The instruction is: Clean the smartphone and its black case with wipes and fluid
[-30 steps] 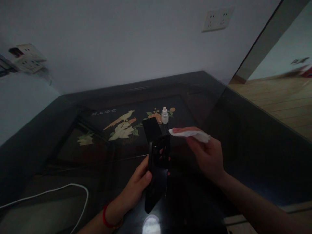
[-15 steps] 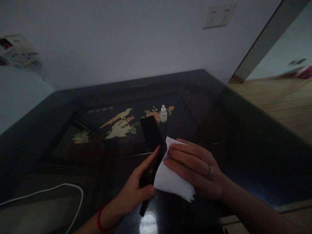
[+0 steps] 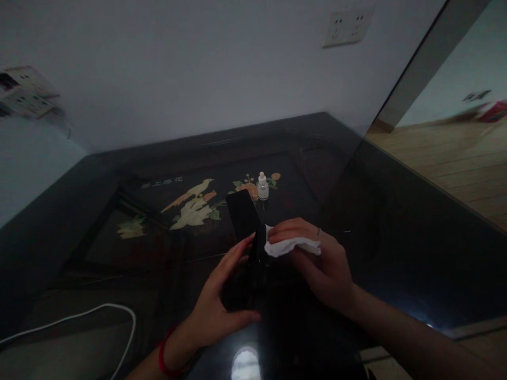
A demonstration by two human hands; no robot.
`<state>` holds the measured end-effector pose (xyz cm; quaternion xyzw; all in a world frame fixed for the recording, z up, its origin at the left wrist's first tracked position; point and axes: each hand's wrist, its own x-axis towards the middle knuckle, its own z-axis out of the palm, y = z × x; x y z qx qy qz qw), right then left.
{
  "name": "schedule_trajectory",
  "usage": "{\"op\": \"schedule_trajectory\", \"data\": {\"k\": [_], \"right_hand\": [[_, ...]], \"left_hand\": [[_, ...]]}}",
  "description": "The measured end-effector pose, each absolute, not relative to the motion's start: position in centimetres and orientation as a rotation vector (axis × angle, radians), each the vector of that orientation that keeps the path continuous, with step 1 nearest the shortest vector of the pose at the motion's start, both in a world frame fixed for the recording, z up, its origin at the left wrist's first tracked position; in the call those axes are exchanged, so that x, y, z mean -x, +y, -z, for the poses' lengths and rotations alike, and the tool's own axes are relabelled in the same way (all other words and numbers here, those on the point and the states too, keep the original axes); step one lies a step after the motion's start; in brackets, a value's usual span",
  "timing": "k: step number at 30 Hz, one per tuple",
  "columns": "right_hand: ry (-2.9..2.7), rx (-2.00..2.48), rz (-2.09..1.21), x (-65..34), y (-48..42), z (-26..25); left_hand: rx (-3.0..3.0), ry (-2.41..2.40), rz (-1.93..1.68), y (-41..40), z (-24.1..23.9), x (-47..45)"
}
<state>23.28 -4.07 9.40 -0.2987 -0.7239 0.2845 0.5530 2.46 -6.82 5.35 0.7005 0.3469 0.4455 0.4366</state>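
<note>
My left hand (image 3: 222, 290), with a red band at the wrist, is closed around a black glossy object (image 3: 259, 258) held on edge over the dark table. Its kind is hard to make out in the dim light. From the right, my right hand (image 3: 317, 258) pinches a crumpled white tissue (image 3: 291, 246) and presses it to the object's upper end. A ring shows on one of its fingers. Just beyond, a black flat slab that looks like a phone (image 3: 241, 211) lies on the table, partly hidden by the held object. A small white-capped dropper bottle (image 3: 263, 187) stands upright behind it.
The glossy dark table (image 3: 396, 227) bears a bird-and-flower picture (image 3: 194, 206). A white cable (image 3: 106, 305) curves across its left front. Behind rises a pale wall with sockets (image 3: 348, 27); wooden floor (image 3: 443, 153) shows at the right.
My right hand has drawn the tissue up toward the far end of the black object, and the tissue is now bunched. My left thumb has come away from the object's near part.
</note>
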Motion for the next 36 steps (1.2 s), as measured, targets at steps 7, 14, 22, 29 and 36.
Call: {"op": "schedule_trajectory", "data": {"k": [7, 14, 22, 29, 36], "right_hand": [[-1.322, 0.791, -1.284, -22.4, -4.0, -8.6], [-1.236, 0.771, -1.544, -22.6, -3.9, -8.2], [-1.410, 0.738, -1.509, -22.8, -3.7, -8.9], [-1.277, 0.839, -1.829, -22.4, -3.5, -8.0], [-1.325, 0.908, -2.018, -22.5, -2.9, -7.3]], "left_hand": [[-2.010, 0.856, -1.166, -6.7, -5.3, -2.6], [-2.202, 0.741, -1.200, -6.1, -4.6, -2.6], [-2.450, 0.699, -1.304, -6.0, -4.8, -2.6], [-2.554, 0.613, -1.275, -5.8, -4.4, -1.8], [-2.751, 0.504, -1.168, -5.3, -3.9, -0.7]]}}
